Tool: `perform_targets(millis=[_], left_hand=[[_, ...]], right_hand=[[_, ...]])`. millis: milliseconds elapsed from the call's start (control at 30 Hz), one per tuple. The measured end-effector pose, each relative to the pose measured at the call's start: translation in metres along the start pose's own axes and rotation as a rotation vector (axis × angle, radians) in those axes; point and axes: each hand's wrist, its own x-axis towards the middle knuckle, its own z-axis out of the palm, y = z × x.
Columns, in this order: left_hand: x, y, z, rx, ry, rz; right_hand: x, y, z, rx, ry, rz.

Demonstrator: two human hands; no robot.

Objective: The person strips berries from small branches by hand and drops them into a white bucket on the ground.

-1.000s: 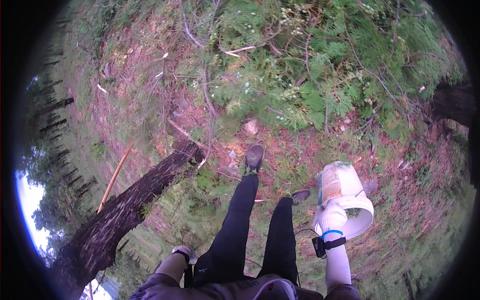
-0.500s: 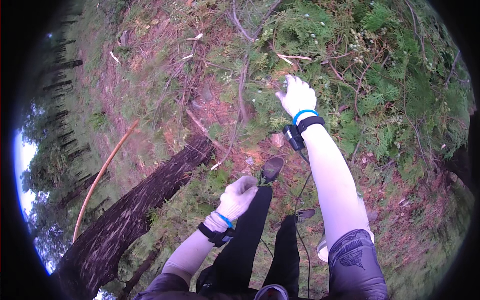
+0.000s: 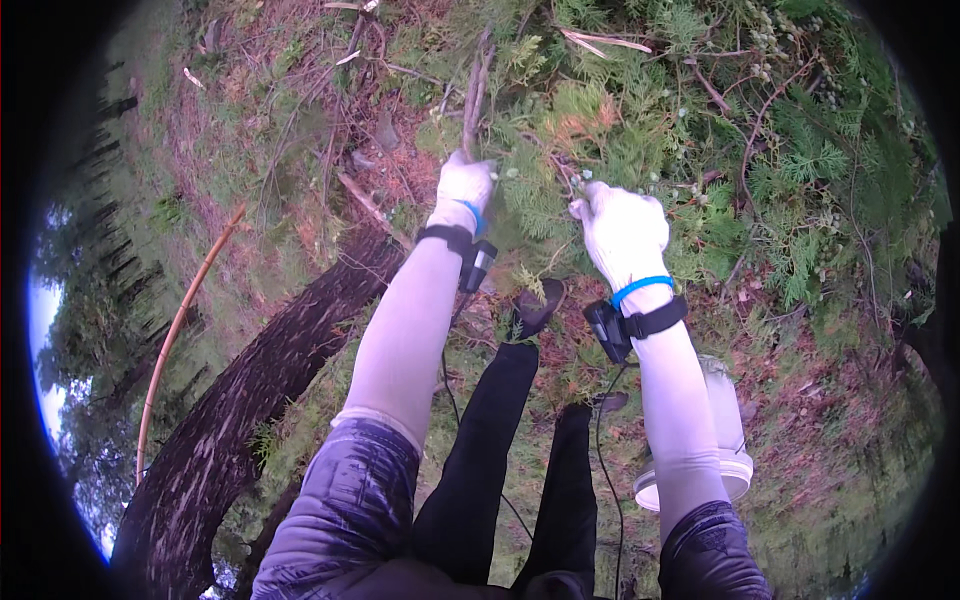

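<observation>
No lettering, number, label or sign is legible on any surface within the field of view.

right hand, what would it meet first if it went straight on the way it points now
Probably the green foliage just ahead of the right hand, with the browned tuft farther up; depth among the leaves is hard to judge from this view.

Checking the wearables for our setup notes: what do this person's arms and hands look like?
Left hand and right hand: whitish gloves. Each wrist: blue band and black strap with a small dark box; thin dark cables run down from the boxes. Dark purplish-grey sleeves end near the elbows; any markings are unclear.
</observation>
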Motion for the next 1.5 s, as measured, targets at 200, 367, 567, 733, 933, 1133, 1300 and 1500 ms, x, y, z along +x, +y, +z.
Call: perform_targets(millis=[200,367,567,733,933,1133,1300,1500], left_hand=[[-0.188,0.058,-0.048,-0.211,0.080,0.004],[-0.247,0.041,-0.064,0.082,-0.007,-0.014],[-0.193,0.027,-0.040,1.136,0.410,0.391],[-0.274,0.048,0.061,0.883,-0.628,0.350],[-0.289,-0.026,0.129,0.948,-0.514,0.064],[-0.337,-0.026,0.039,0.353,-0.474,0.361],[-0.423,0.068,-0.055,-0.192,-0.745,0.339],[-0.548,0.121,-0.048,0.168,-0.640,0.537]], right_hand=[[-0.128,0.047,-0.067,-0.037,0.088,-0.018],[-0.263,0.141,-0.090,-0.201,-0.123,0.210],[-0.299,0.130,-0.108,-0.124,-0.013,0.193],[-0.332,0.146,-0.088,-0.122,0.155,0.301],[-0.307,0.150,-0.086,-0.102,0.218,0.223],[-0.311,0.199,-0.043,-0.041,0.260,0.347],[-0.337,0.176,-0.028,0.106,0.331,0.537],[-0.425,0.075,-0.088,1.142,0.298,0.533]])
